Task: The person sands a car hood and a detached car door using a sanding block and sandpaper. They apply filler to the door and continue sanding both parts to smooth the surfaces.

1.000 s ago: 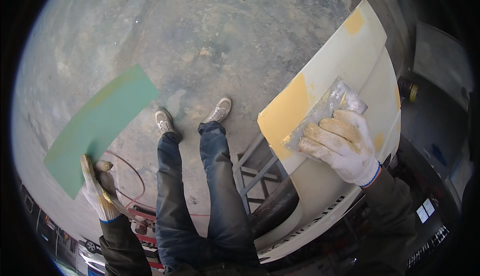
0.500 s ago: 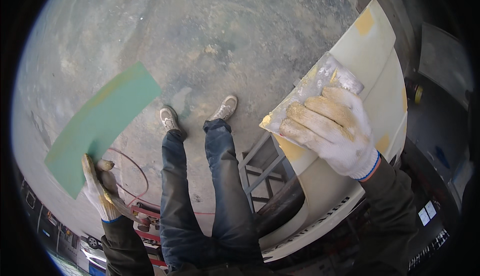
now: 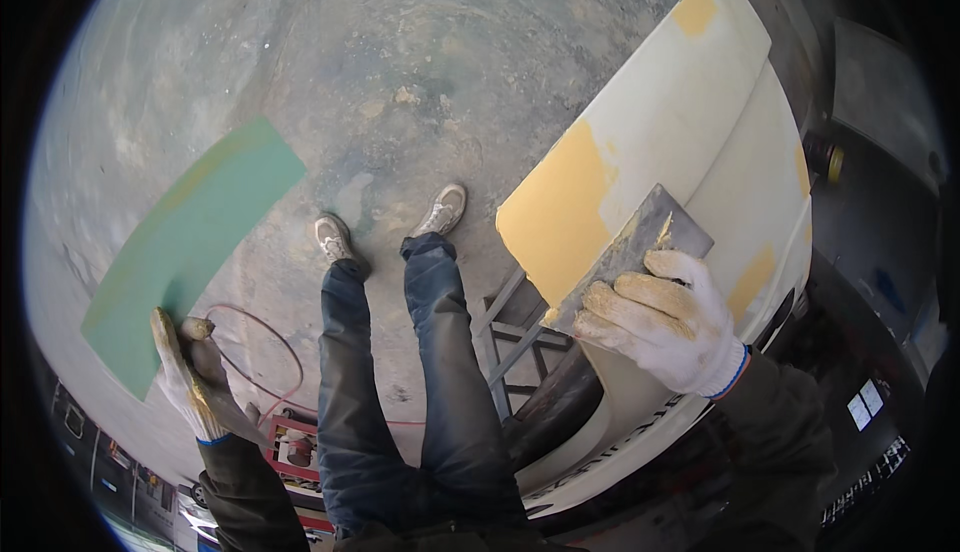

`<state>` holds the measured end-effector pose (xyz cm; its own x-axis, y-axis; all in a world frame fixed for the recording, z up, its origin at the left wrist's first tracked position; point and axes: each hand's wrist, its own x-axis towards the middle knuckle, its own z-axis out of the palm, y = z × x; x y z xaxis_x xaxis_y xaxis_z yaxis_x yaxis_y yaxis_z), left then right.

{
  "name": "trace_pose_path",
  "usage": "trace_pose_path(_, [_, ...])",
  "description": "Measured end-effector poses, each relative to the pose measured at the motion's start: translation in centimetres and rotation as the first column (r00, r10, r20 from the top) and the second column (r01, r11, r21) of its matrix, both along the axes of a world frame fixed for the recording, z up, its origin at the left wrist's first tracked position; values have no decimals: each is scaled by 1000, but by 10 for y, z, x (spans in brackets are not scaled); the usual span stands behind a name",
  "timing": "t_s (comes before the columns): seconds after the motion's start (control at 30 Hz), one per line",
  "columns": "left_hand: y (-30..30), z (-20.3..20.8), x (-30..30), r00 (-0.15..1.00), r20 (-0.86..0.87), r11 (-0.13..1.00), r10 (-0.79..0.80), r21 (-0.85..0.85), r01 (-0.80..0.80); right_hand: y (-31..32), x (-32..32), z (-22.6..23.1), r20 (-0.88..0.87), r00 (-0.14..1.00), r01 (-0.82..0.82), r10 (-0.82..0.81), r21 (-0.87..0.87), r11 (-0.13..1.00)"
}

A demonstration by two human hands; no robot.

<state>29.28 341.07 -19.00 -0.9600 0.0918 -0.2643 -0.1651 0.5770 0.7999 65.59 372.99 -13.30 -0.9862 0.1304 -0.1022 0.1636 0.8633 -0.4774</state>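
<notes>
My left hand [image 3: 200, 377], in a stained white work glove, grips the near end of a long green sheet [image 3: 195, 252], with thumb and fingers at its edge. My gloved right hand [image 3: 670, 327] is closed on a flat grey metal filler spreader [image 3: 640, 237] smeared with yellow. The spreader lies against a pale car body panel [image 3: 690, 102] on the right. Across the panel's left corner runs a broad, smooth patch of yellow filler [image 3: 560, 207], just beyond the blade. The fingertips of my right hand are pressed over the spreader's face.
Smaller yellow patches [image 3: 695, 12] mark the panel's far end and right side. A grey metal frame stand [image 3: 500, 342] is under it. A red hose [image 3: 265, 327] curls on the concrete floor [image 3: 400, 52] beside a red metal unit [image 3: 290, 452]. My shoes are between sheet and panel.
My right hand has drawn the spreader down towards me across the panel's corner, uncovering the broad yellow patch. My left hand and the green sheet have shifted slightly left.
</notes>
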Motion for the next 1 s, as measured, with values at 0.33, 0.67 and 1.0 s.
trace_pose_path(0.33, [-68, -1, -31, 976, 187, 988, -108, -86, 125, 27, -17, 56, 47, 983, 171, -177, 106, 980])
trace_pose_path(0.67, [-10, 12, -18, 936, 300, 968, 185, 108, -226, -150, -34, 64, 418, -199, 737, -886, -533, -416])
trace_pose_path(1.0, [-52, -12, -60, 958, 286, 989, -4, 140, -38, -242, -55, -88, 132, -596, 470, -792, -743, -477])
